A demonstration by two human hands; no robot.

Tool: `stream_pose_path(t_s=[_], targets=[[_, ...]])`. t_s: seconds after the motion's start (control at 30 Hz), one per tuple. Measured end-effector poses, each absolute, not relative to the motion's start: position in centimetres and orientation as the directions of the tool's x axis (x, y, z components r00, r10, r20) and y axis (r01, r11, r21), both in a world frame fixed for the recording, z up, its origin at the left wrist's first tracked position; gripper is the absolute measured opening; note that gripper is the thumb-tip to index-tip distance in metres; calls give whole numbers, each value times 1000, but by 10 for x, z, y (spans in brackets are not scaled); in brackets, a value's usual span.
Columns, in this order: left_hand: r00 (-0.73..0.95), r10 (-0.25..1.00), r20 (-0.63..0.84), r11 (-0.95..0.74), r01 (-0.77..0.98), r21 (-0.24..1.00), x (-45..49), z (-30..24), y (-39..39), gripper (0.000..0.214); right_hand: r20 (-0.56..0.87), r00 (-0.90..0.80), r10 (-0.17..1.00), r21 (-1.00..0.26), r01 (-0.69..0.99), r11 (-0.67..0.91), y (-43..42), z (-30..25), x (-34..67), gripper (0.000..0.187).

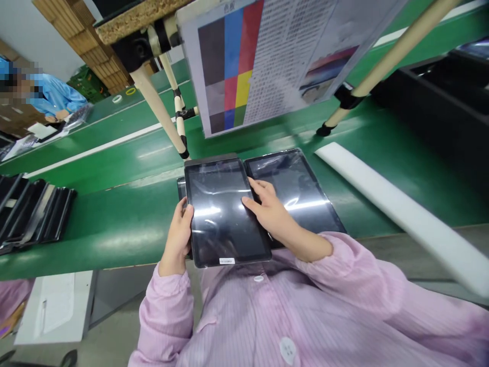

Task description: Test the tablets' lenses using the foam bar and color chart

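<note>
A black tablet (225, 224) with a glossy screen and a small white label at its near edge is held between my two hands. My left hand (179, 232) grips its left edge, thumb on the front. My right hand (269, 206) holds the right edge, with the thumb on the screen and the other fingers partly hidden. Just to the right, a second dark tablet (305, 183) lies on the green bench, partly covered by my right forearm. Behind the held tablet, the edge of another dark item (181, 188) shows at the left.
A white bar (397, 209) slants across the bench at right, near a black bin (435, 112). Several dark panels (34, 211) stand stacked at left. A pipe frame (158, 109) carries a printed colour chart (229, 71) above the bench. A person (57, 94) in blue sits across.
</note>
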State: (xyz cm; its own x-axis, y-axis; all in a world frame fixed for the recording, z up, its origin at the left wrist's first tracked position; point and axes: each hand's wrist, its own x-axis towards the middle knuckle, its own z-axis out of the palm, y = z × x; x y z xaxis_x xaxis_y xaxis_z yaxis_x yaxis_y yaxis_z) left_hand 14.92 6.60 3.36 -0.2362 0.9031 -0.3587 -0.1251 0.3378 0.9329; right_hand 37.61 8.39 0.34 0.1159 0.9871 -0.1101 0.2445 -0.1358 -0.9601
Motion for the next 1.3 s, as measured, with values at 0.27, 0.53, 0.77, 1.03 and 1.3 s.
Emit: stream_pose_path(t_s=[0.27, 0.53, 0.77, 1.03, 1.3], targets=[[-174, 948, -267, 225, -230, 947, 161, 34, 53, 84, -83, -16, 996, -988, 130, -80, 73, 18, 372, 78], [-45, 993, 107, -101, 114, 988, 197, 45, 26, 80, 138, 18, 990, -990, -6, 138, 50, 62, 441, 101], [373, 907, 194, -255, 121, 959, 300, 70, 52, 83, 167, 380, 910, -983, -3, 181, 7, 77, 536, 87], [813, 511, 278, -453, -20, 891, 428, 98, 126, 87, 178, 830, 528, -984, 162, 78, -18, 23, 612, 76], [925, 378, 36, -239, 60, 969, 489, 82, 178, 97, 151, 906, 396, -985, 170, -13, -9, -4, 616, 82]])
